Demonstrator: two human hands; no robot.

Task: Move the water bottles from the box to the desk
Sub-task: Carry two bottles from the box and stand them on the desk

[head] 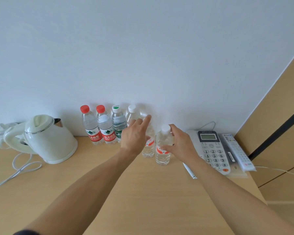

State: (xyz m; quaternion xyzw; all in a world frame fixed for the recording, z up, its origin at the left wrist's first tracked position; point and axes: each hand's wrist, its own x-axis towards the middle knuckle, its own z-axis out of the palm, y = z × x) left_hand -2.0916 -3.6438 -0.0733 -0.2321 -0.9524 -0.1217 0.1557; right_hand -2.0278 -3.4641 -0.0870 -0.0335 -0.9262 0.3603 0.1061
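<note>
Six clear plastic water bottles stand on the pale wooden desk [109, 192], none of them in a box that I can see. The left hand [134, 136] covers the fifth, orange-labelled bottle [148, 150], forefinger stretched out past its top; whether the other fingers clamp it I cannot tell. The right hand [178, 145] has its fingers spread apart around the nearest white-capped clear bottle [163, 150], thumb at the label, fingertips by the cap, seemingly not squeezing.

The risk, I'd judge: a clumsy pull-back of either hand would clip a bottle and topple it toward the grey desk telephone [214, 150], just beyond the right fingers.

Both bottles stand upright, long axis vertical, caps up.
</note>
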